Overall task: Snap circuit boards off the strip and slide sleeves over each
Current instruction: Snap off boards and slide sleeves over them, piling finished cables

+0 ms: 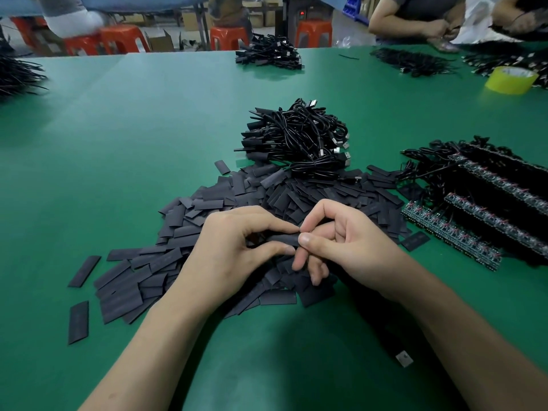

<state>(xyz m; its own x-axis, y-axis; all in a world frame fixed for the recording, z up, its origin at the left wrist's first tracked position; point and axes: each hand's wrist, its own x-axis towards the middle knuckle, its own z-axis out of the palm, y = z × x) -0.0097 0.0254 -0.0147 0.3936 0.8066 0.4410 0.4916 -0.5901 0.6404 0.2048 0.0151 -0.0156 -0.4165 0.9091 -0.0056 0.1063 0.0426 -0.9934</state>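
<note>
Both hands meet over a heap of flat black sleeves (pixel 207 209) on the green table (pixel 148 129). My left hand (pixel 237 250) grips one black sleeve (pixel 281 239) between thumb and fingers. My right hand (pixel 341 244) pinches that sleeve's right end with thumb and forefinger. Whether a board is inside the sleeve is hidden. A black cable runs under my right forearm to a USB plug (pixel 404 359). Strips of circuit boards (pixel 450 232) with wires attached lie in rows at the right.
A pile of finished cables (pixel 299 137) sits behind the sleeves. More cable bundles (pixel 269 56) lie at the far edge and far left. A yellow tape roll (pixel 511 80) stands at the back right, near another person's hands (pixel 439 26). Red stools stand beyond the table.
</note>
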